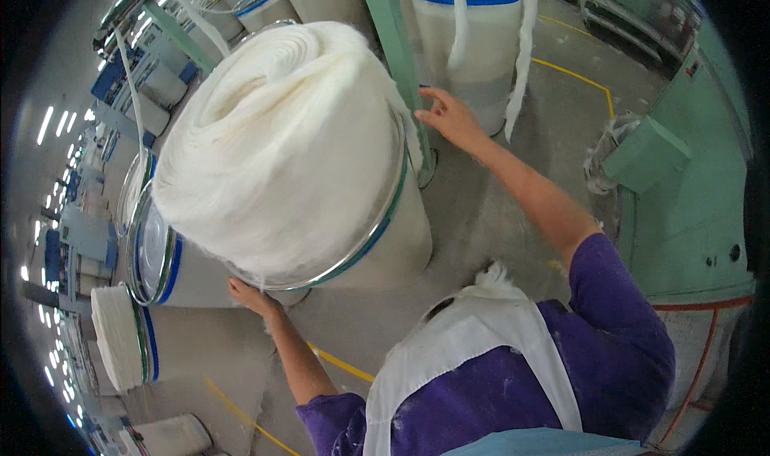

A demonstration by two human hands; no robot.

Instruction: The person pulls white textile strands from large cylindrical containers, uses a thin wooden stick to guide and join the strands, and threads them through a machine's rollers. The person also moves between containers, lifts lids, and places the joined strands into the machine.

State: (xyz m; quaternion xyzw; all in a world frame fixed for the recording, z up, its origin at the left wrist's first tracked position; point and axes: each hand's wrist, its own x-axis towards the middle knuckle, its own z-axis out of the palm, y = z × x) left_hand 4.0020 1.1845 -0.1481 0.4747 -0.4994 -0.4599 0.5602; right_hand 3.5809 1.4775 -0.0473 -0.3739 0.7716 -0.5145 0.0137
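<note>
A large sliver can (405, 235) with a green band and metal rim stands before me. Thick white sliver (265, 135) is coiled in a heap high above its rim. My left hand (255, 297) is closed at the near edge of the can's rim, its fingers partly hidden there. To the right of the can, my right hand (451, 121) is held up with fingers apart and bent, holding nothing. Its fingertips are close to a green post (393, 47), and I cannot tell whether they touch it.
Beyond stands another can (473, 55) with a blue band, sliver strands hanging down it. Blue-banded cans (208, 271) are close on the left, one with coiled sliver (116, 336). A green machine cabinet (690, 215) is on the right. Yellow lines (341, 361) mark the grey floor.
</note>
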